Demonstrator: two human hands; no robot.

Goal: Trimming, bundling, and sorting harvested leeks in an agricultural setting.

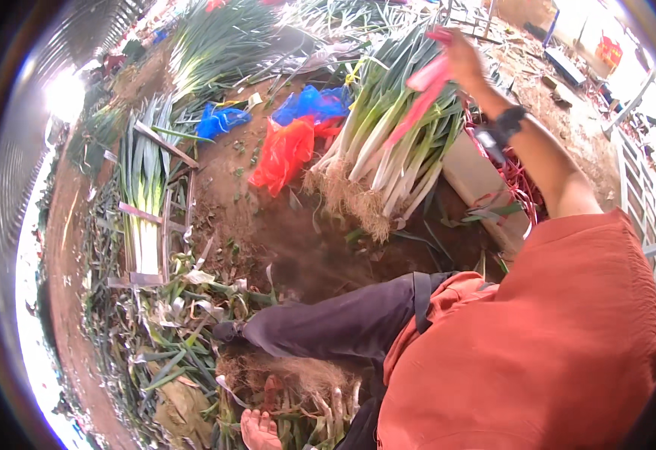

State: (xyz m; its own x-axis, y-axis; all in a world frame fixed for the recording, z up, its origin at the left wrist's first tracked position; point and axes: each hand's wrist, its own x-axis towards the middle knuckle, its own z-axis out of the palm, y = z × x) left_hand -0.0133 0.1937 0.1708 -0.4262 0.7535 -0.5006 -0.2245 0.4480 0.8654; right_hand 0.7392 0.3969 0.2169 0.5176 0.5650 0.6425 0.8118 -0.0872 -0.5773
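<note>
My right hand (459, 60), with a dark watch on the wrist, is raised at the upper right, blurred by motion. It is closed on a pink plastic strip (424, 101), which hangs down across a large heap of leeks (377, 139) with white stems and hairy roots. At the bottom edge, my left hand (260, 430) shows in part, fingers apart, with nothing seen in it. Close by lie more leeks (335, 409), their tangled roots (287, 373) by my leg.
Red (287, 154) and blue plastic bags (309, 103) lie on the soil. To the left, trimmed leeks (146, 199) rest in a wooden frame (167, 236). Leaf scraps (170, 360) litter the ground. Beside the heap stands a pale box (482, 180) with red strips.
</note>
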